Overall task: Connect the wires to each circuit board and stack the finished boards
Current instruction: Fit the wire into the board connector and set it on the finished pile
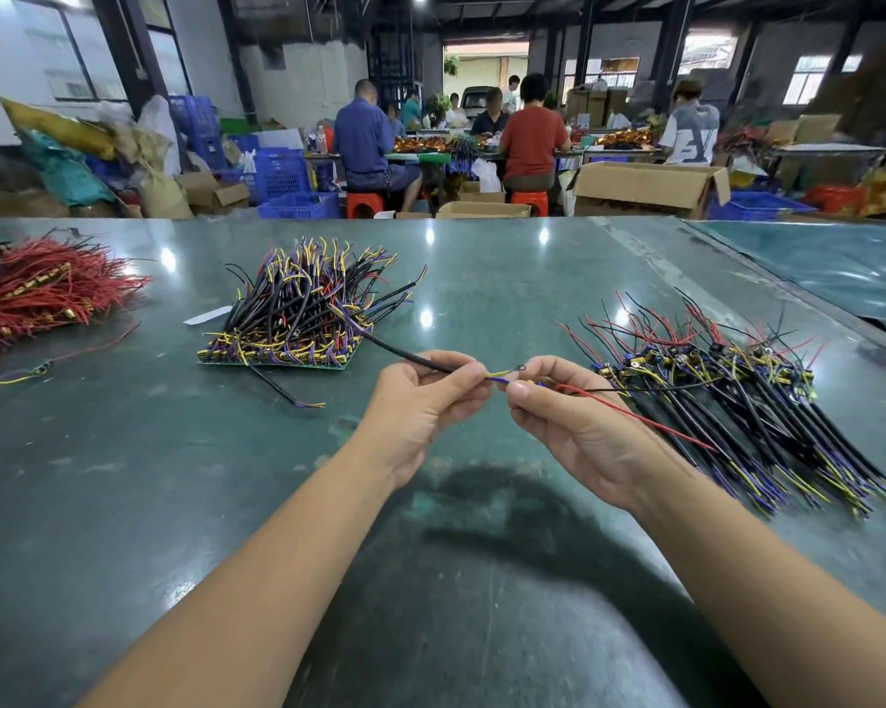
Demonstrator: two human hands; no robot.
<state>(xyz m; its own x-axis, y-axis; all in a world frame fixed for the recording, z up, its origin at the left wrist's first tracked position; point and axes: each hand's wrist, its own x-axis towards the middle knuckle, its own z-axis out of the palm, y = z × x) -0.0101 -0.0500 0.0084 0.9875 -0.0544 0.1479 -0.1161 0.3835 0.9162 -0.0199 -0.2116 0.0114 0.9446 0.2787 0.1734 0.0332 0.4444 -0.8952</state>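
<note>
Black sheathed cable (pixel 410 356), trailing toward ten o'clock: I am pinching it in left hand (pixel 420 401), right hand (pixel 558 406) pinching its yellow lead (pixel 502 373) for connection.

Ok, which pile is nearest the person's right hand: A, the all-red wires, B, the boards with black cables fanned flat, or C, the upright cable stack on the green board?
B: the fanned black cables lie just beside the right hand.
</note>
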